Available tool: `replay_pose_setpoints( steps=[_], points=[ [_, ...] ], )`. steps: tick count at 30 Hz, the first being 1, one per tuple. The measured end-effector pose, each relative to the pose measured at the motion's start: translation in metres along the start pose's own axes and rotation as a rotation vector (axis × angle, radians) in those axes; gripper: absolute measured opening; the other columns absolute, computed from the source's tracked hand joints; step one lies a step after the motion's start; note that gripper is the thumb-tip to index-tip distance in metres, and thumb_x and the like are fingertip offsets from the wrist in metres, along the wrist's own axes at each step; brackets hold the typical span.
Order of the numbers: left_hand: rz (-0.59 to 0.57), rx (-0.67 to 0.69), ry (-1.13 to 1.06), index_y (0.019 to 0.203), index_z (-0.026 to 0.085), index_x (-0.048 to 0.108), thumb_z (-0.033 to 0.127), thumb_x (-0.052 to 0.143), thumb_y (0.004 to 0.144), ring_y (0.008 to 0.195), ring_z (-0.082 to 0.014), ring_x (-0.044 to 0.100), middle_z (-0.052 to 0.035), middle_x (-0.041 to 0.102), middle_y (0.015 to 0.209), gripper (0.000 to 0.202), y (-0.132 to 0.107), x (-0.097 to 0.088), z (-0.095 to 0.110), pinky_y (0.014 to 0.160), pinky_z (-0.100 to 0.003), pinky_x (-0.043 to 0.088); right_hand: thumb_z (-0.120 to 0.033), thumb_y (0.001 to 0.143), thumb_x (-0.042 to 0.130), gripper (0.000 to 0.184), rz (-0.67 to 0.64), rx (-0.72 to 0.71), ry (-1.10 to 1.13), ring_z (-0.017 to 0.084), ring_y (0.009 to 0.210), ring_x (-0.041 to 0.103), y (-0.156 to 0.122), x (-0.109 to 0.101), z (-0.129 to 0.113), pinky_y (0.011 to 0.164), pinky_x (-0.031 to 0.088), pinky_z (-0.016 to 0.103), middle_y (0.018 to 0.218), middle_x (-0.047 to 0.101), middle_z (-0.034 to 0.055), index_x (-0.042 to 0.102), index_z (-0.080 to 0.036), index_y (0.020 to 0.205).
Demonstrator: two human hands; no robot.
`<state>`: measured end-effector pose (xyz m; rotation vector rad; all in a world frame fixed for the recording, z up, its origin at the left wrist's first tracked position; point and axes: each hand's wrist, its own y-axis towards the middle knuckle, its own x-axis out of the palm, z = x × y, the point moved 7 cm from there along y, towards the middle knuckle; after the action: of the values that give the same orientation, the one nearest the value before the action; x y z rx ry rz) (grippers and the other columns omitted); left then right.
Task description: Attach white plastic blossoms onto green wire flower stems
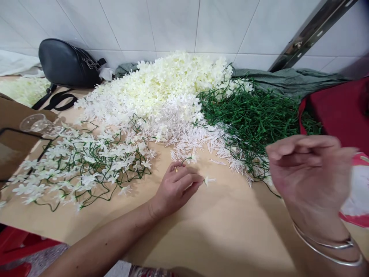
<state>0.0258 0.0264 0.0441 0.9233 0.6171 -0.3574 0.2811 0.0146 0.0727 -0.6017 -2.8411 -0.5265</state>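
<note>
My left hand [180, 184] rests on the table with its fingers closed on a green artificial flower stem. One small white flower [208, 181] sticks out past the fingertips, and another white flower [192, 158] shows just beyond the knuckles. My right hand [309, 173], with two silver bangles [325, 246] at its wrist, is raised at the right near the pile of green plastic stems [253, 115]. Its fingers are bent and smeared by motion, so I cannot tell whether they hold anything. Left of my left hand lie several white flowers on green stems [95, 161].
A heap of loose cream-white petals [170, 80] stands against the tiled wall [173, 27], with white stamens [184, 134] spread before it. A black bag [67, 63] and a clear plastic cup [36, 123] are at the left. Red fabric [340, 107] lies at the right.
</note>
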Motion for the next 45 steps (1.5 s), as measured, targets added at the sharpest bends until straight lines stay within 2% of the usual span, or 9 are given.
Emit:
replay_pose_setpoints(
  steps=[2, 8, 17, 21, 24, 26, 31, 38, 45],
  points=[
    [-0.011, 0.035, -0.004, 0.100, 0.022, 0.064, 0.016, 0.062, 0.102, 0.075, -0.0099, 0.072, 0.0012, 0.079, 0.088, 0.007, -0.001, 0.001, 0.003, 0.096, -0.030, 0.051, -0.055, 0.094, 0.072, 0.026, 0.108, -0.002, 0.022, 0.020, 0.068, 0.059, 0.005, -0.011, 0.000, 0.066, 0.050, 0.039, 0.072, 0.062, 0.0024, 0.074, -0.033, 0.081],
    [-0.070, 0.122, -0.061, 0.104, 0.019, 0.065, 0.018, 0.062, 0.103, 0.077, -0.0124, 0.072, -0.0038, 0.079, 0.091, 0.003, 0.001, 0.004, 0.009, 0.083, -0.027, 0.056, -0.036, 0.098, 0.071, 0.009, -0.280, 0.176, -0.220, 0.018, 0.080, 0.065, -0.020, 0.027, 0.050, 0.074, 0.053, 0.032, 0.086, 0.071, 0.0012, 0.075, -0.030, 0.093],
    [-0.124, 0.154, -0.153, 0.110, 0.020, 0.065, 0.018, 0.062, 0.103, 0.079, -0.0121, 0.073, -0.0031, 0.080, 0.095, 0.008, 0.000, 0.005, 0.013, 0.087, -0.029, 0.057, -0.027, 0.095, 0.070, 0.005, -0.362, 0.060, -0.450, 0.017, 0.076, 0.064, -0.029, 0.042, 0.061, 0.066, 0.051, 0.030, 0.086, 0.071, 0.0021, 0.073, -0.024, 0.094],
    [0.206, 0.024, 0.130, 0.125, 0.026, 0.063, 0.017, 0.066, 0.098, 0.104, -0.0184, 0.072, -0.0044, 0.075, 0.113, 0.029, 0.004, -0.037, 0.007, 0.104, -0.040, 0.054, -0.027, 0.097, 0.069, 0.006, -0.372, -0.002, -0.476, 0.017, 0.077, 0.065, -0.033, 0.043, 0.065, 0.065, 0.051, 0.030, 0.088, 0.072, 0.0032, 0.073, -0.023, 0.094],
    [0.502, -0.247, 0.470, 0.153, 0.028, 0.048, 0.025, 0.069, 0.096, 0.149, -0.0338, 0.044, -0.0126, 0.049, 0.158, 0.061, -0.009, -0.074, 0.004, 0.118, -0.055, 0.045, -0.029, 0.097, 0.069, 0.008, -0.373, -0.032, -0.497, 0.017, 0.075, 0.064, -0.035, 0.043, 0.065, 0.066, 0.051, 0.031, 0.085, 0.072, 0.0030, 0.072, -0.023, 0.093],
    [0.558, -0.314, 0.532, 0.165, 0.027, 0.034, 0.025, 0.066, 0.096, 0.158, -0.0367, 0.029, -0.0122, 0.031, 0.170, 0.075, -0.018, -0.082, 0.010, 0.121, -0.056, 0.041, -0.032, 0.098, 0.068, 0.010, -0.381, -0.051, -0.523, 0.017, 0.073, 0.063, -0.036, 0.043, 0.064, 0.064, 0.049, 0.032, 0.084, 0.072, 0.0030, 0.071, -0.023, 0.092],
    [0.142, -0.039, 0.473, 0.156, 0.027, 0.047, 0.019, 0.060, 0.099, 0.136, -0.0295, 0.055, -0.0111, 0.057, 0.150, 0.059, -0.009, -0.046, 0.020, 0.114, -0.046, 0.042, -0.028, 0.100, 0.065, 0.008, -0.465, -0.148, -0.589, 0.020, 0.080, 0.066, -0.039, 0.050, 0.060, 0.067, 0.051, 0.034, 0.088, 0.072, 0.0051, 0.070, -0.025, 0.094],
    [-0.221, -0.298, 0.650, 0.132, 0.023, 0.065, 0.021, 0.058, 0.101, 0.127, -0.0349, 0.058, -0.0143, 0.067, 0.139, 0.031, 0.001, -0.040, -0.051, 0.103, -0.052, 0.036, -0.024, 0.103, 0.058, 0.015, -0.605, -0.283, -0.747, 0.025, 0.095, 0.069, -0.052, 0.072, 0.059, 0.086, 0.056, 0.042, 0.104, 0.074, 0.0087, 0.068, -0.026, 0.115],
    [-0.270, -0.279, 0.759, 0.121, 0.023, 0.070, 0.012, 0.051, 0.100, 0.133, -0.0356, 0.055, -0.0155, 0.065, 0.143, 0.031, -0.024, -0.060, -0.070, 0.108, -0.059, 0.035, -0.026, 0.103, 0.060, 0.028, -0.759, -0.314, -1.135, 0.032, 0.099, 0.068, -0.048, 0.129, 0.075, 0.087, 0.052, 0.046, 0.117, 0.071, 0.0155, 0.067, -0.019, 0.129]
  ],
)
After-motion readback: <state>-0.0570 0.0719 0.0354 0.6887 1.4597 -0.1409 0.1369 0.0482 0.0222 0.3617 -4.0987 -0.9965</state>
